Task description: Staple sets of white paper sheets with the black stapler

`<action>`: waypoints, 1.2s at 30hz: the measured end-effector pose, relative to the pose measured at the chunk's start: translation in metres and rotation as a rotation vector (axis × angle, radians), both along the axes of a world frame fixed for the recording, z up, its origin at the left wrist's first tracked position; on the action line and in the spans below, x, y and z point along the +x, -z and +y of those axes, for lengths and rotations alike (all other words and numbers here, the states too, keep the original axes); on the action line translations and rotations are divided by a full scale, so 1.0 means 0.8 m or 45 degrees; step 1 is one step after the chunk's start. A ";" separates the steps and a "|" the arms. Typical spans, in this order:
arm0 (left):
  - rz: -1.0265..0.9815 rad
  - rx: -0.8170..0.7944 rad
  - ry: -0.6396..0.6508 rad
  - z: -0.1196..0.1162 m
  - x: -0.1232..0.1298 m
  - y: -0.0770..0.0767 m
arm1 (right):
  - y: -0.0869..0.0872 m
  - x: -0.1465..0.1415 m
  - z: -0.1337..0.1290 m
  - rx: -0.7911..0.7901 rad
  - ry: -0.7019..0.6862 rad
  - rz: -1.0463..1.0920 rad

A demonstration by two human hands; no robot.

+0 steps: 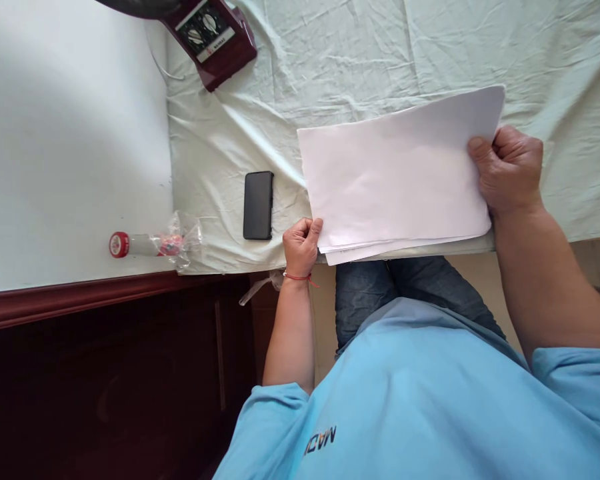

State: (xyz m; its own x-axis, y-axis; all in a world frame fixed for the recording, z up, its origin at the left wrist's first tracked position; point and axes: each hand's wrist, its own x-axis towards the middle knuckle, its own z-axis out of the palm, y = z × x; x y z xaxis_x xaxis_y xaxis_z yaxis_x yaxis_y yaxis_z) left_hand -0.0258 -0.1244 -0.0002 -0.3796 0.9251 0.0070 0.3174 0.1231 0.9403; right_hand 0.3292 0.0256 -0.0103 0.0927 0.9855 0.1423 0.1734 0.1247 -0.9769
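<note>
- white rectangular paper stack (395, 180) over front edge of green cloth-covered table (350, 60); probably light, floppy;
- left hand (301, 247), right hand (511, 170) clamp opposite sides; likely best there

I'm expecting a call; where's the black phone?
In the head view, the black phone lies on the pale cloth, left of the paper stack, near the left hand.

Stack of white paper sheets (397, 180), visible face blank, before me at near edge of cloth-covered table (340, 67). Long sides crosswise, right end angled farther from me. Left edge, near lower corner, in my left hand (301, 247); right edge in my right hand (513, 167). Upper edge bowed; lower edges uneven, under-sheets jutting lower left.
</note>
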 end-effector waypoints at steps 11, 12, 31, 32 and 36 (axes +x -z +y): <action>-0.085 -0.088 0.088 -0.004 -0.003 0.001 | 0.001 0.002 0.003 0.039 0.006 -0.014; -0.081 -0.085 0.066 -0.003 -0.003 0.000 | 0.001 0.002 0.003 0.041 -0.003 -0.028; -0.019 -0.030 0.020 0.001 0.004 -0.004 | -0.001 0.001 0.002 0.030 -0.008 -0.026; -0.017 -0.008 0.012 0.000 0.004 -0.004 | -0.001 0.001 0.002 0.022 -0.012 -0.038; -0.119 0.013 0.069 -0.003 0.002 0.002 | -0.001 0.000 0.002 0.068 -0.019 -0.007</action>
